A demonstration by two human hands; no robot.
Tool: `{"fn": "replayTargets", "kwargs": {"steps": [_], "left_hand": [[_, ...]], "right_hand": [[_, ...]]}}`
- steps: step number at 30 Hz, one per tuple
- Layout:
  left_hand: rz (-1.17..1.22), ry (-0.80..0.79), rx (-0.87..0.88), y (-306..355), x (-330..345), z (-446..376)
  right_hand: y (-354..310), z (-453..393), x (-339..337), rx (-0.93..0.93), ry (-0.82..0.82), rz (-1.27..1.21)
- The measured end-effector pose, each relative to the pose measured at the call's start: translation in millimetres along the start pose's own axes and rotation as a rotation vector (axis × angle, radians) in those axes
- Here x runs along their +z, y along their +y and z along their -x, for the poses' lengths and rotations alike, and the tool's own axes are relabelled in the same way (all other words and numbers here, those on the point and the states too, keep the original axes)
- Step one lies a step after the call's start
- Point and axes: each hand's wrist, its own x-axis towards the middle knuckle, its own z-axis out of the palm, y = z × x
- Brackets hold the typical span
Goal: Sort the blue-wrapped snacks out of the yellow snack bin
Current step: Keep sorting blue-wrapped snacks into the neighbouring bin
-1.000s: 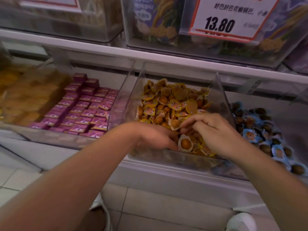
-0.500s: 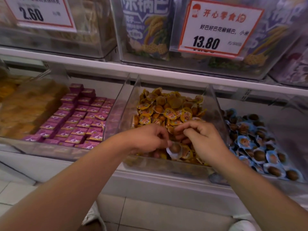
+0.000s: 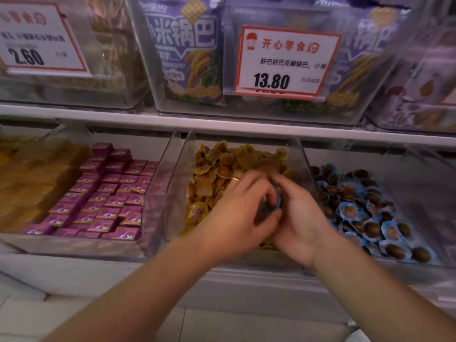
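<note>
Crowding the yellow bin's [image 3: 180, 169] centre-frame walls, my left hand [image 3: 237, 218] and right hand [image 3: 299, 218] now jointly grasp a blue-wrapped snack [image 3: 278, 199], raised since earlier.

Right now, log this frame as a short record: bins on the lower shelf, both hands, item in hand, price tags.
setting: shop shelves with clear plastic bins
centre bin: yellow snack bin, holding yellow-wrapped snacks
bin to its right: blue-wrapped snacks
bin to its left: purple boxes
left hand: over the yellow snack bin, fingers curled, ring on one finger
right hand: touching the left hand, fingers curled
item in hand: a blue piece between the hands; blurred, which hand grips it is unclear
price tags: 2.60; 13.80
</note>
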Motion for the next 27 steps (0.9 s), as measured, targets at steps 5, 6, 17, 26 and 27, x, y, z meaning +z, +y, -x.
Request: {"fn": "replayTargets", "kwargs": {"steps": [5, 6, 17, 26, 27], "left_hand": [[0.088, -0.018, 0.070, 6.5, 2.2, 2.8], [0.241, -0.007, 0.059, 8.9, 0.8, 0.7], [-0.131, -0.194, -0.009, -32.5, 11.2, -16.3], [-0.387, -0.471, -0.074, -15.9, 60.1, -34.6], [-0.429, -0.471, -0.079, -16.2, 62.1, -35.2]], "right_hand": [[-11.9, 6.6, -6.9, -0.041, 0.020, 0.052], [-19.8, 9.6, -11.0, -0.087, 0.026, 0.050], [-83.3, 36.6, -105.0, -0.597, 0.649, 1.251], [-40.4, 33.0, -100.4, -0.660, 0.546, 1.420], [-37.8, 30.5, -97.9, -0.648, 0.535, 1.408]]}}
